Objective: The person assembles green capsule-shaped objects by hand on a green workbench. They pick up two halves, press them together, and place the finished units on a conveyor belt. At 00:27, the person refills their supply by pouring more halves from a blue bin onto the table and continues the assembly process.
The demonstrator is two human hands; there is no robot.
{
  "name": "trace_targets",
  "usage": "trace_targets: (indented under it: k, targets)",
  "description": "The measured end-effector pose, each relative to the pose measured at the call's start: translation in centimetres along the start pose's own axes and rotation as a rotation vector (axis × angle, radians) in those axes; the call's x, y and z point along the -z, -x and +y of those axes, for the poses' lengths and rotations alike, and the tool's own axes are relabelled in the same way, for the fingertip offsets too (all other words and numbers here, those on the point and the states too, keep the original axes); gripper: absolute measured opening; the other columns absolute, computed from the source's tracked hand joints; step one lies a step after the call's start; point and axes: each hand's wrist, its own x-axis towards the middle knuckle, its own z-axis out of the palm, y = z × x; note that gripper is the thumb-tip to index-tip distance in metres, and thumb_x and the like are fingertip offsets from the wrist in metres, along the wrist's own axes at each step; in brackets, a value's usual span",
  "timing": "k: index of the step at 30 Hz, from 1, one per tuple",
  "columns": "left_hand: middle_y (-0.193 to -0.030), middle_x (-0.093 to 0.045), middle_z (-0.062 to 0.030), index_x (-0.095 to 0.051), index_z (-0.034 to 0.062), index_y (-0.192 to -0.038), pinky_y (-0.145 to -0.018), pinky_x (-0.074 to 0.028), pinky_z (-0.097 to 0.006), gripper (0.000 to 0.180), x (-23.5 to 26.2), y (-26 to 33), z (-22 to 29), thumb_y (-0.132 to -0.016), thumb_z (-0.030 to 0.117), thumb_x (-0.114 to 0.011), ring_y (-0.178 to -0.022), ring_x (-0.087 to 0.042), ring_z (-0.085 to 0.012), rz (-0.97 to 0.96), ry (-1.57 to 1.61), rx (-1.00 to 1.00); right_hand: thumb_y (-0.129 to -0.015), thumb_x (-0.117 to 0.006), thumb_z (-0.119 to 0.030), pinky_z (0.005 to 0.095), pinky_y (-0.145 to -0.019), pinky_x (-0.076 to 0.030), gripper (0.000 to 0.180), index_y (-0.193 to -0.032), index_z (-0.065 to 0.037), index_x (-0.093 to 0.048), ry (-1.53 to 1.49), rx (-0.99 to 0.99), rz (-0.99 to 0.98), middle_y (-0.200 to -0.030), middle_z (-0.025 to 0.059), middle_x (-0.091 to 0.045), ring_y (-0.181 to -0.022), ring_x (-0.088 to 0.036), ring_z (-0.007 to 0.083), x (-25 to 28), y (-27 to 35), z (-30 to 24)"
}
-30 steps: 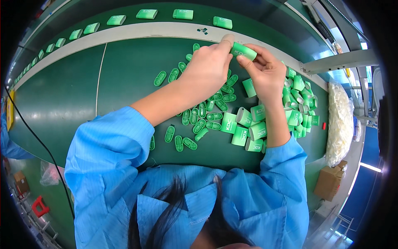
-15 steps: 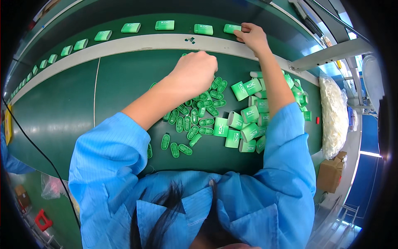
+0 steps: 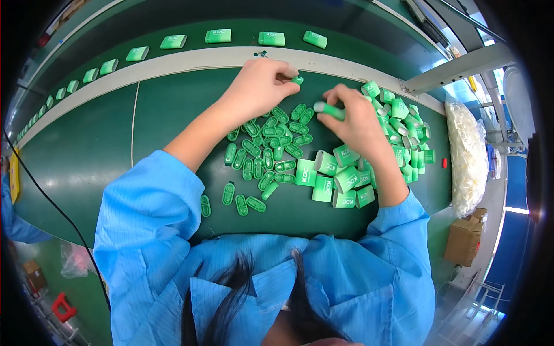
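Observation:
My left hand [image 3: 262, 86] pinches a small green oval cap [image 3: 297, 80] between thumb and fingertips, over the table near the pale rail. To its right, my right hand [image 3: 356, 122] is closed on a hollow green sleeve [image 3: 330, 110], slightly blurred, its open end toward the left hand. The cap and the sleeve are apart. Below the left hand lies a spread of loose oval green caps [image 3: 268, 157]. Under and beyond my right forearm is a heap of hollow green sleeves [image 3: 346, 180], some standing on end and some lying flat.
Beyond the pale rail [image 3: 190, 63], a green belt [image 3: 124, 36] carries a row of green cases [image 3: 218, 36]. A clear bag of whitish pieces [image 3: 463, 161] rests at the table's right edge. A metal arm [image 3: 461, 68] reaches in there. A black cable [image 3: 49, 199] hangs at the left.
My right hand has left the case on the belt, come back toward me and taken a sleeve. The left hand has turned, showing the cap. The belt's cases have shifted left.

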Motion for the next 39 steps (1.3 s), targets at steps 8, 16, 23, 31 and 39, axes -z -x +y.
trace_targets:
  k: [8,16,23,31,39]
  targets:
    - [-0.099,-0.063,-0.0055,-0.060,-0.0012,-0.110,-0.085,-0.047,-0.026,0.030,0.3,0.5,-0.9,-0.085,0.017,-0.062,-0.092,-0.059,-0.0115,0.013,0.731,0.205,-0.080,-0.066,-0.007,0.0229,-0.068,-0.048,0.031,-0.108,0.004,-0.059,-0.771,-0.015,-0.013,-0.087,0.0052,-0.064,-0.074,-0.058,0.0081,-1.0,-3.4,-0.6]
    - [-0.099,-0.064,-0.0056,-0.059,-0.0024,-0.113,-0.080,-0.049,-0.024,0.033,-0.1,1.2,0.3,-0.085,0.014,-0.063,-0.087,-0.061,-0.0108,0.078,0.631,0.193,-0.079,-0.067,-0.004,0.0236,-0.072,-0.049,0.031,-0.107,0.005,-0.058,-1.078,-0.061,0.003,-0.089,0.0073,-0.064,-0.080,-0.060,0.0111,-2.2,-3.3,0.4]
    - [-0.097,-0.066,-0.0072,-0.060,-0.0014,-0.112,-0.079,-0.050,-0.024,0.031,0.5,1.5,0.5,-0.084,0.010,-0.063,-0.087,-0.062,-0.0110,0.062,0.351,0.093,-0.078,-0.069,-0.005,0.0253,-0.076,-0.050,0.030,-0.105,0.005,-0.060,-0.919,0.048,0.145,-0.096,0.0096,-0.065,-0.084,-0.062,0.0129,-2.7,-2.7,-0.1]
    - [-0.095,-0.068,-0.0083,-0.061,-0.0002,-0.111,-0.079,-0.051,-0.026,0.028,0.1,1.8,0.4,-0.084,0.008,-0.062,-0.088,-0.064,-0.0122,0.130,0.164,-0.023,-0.076,-0.069,-0.005,0.0255,-0.080,-0.051,0.029,-0.103,0.004,-0.063,-0.796,0.092,0.169,-0.095,0.0093,-0.066,-0.085,-0.063,0.0128,-2.3,-2.9,-0.1]
    - [-0.085,-0.066,-0.0167,-0.050,-0.0012,-0.119,-0.065,-0.051,-0.034,0.035,-1.1,3.1,2.5,-0.085,0.003,-0.054,-0.072,-0.065,-0.0288,0.157,-0.118,0.020,-0.075,-0.071,-0.007,0.0253,-0.072,-0.052,0.028,-0.101,0.001,-0.064,-0.680,0.098,0.246,-0.089,0.0103,-0.067,-0.077,-0.064,0.0131,-2.7,-2.8,-0.1]
